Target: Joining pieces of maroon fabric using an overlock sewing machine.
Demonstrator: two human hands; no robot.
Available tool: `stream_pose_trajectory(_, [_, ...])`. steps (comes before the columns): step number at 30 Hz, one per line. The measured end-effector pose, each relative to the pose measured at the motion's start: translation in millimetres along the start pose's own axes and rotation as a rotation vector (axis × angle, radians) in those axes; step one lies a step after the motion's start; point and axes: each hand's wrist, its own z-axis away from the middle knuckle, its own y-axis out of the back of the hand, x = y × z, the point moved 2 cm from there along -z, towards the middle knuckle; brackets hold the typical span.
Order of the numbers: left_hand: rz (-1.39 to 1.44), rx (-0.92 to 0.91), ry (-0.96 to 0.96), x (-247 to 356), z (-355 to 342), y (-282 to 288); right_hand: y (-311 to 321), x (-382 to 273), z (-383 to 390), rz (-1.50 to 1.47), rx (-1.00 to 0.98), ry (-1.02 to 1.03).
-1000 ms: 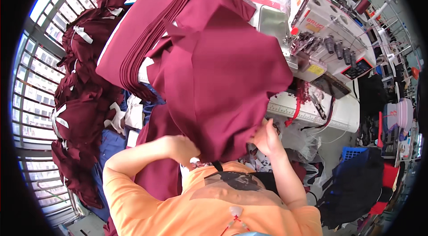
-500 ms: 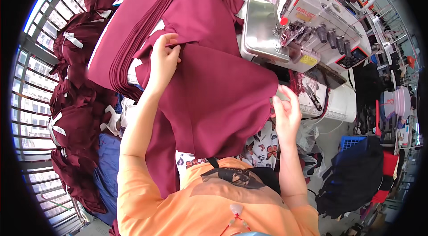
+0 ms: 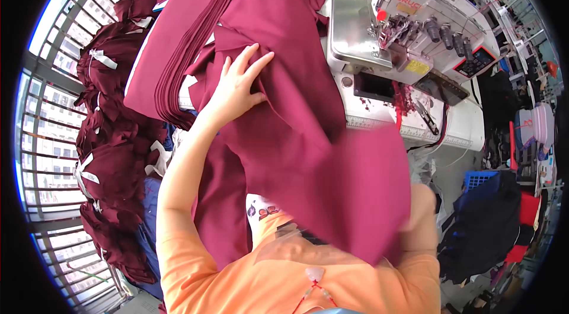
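Note:
A maroon fabric panel (image 3: 272,154) hangs from the work table over my lap, its right part lifted and smeared by motion. My left hand (image 3: 240,85) lies on the panel's upper part, fingers spread and pressing on the cloth. At the panel's right edge is my right hand (image 3: 419,210), blurred, with its fingers hidden behind the raised cloth; its hold cannot be made out. Under and beyond my left hand, more maroon cloth (image 3: 272,11) spreads over the table. Left of it lies a neat stack of maroon pieces (image 3: 178,35) with layered edges.
An overlock sewing machine (image 3: 438,23) with a metal box-like cover (image 3: 357,26) stands at right. Thread snips (image 3: 427,117) and a phone (image 3: 441,87) lie near it. Tied maroon bundles (image 3: 112,154) line the barred window at left. Dark cloth covers a blue crate (image 3: 479,179) at lower right.
My right hand has moved down and right, swinging the panel's right part up and across it. My left hand has shifted right and opened from a pinch to lie spread on the cloth.

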Motion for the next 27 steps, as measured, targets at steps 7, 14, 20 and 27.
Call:
stream_pose_trajectory(7, [0.211,0.161,0.029,-25.4,-18.0,6.7,11.3,-5.8,52.6,0.253,-0.199,-1.178])
stream_pose_trajectory(14, [-0.111,0.036,-0.080,25.0,-30.8,75.4,16.1,5.5,-27.7,0.472,0.539,-0.724])
stream_pose_trajectory(20, [-0.752,0.198,-0.003,31.0,-36.4,113.1,-0.8,76.8,-51.0,0.476,0.412,-0.830])
stream_pose_trajectory(27, [-0.572,0.806,-0.089,37.1,-113.5,106.5,-18.0,34.5,-102.2,-0.559,0.631,-0.197])
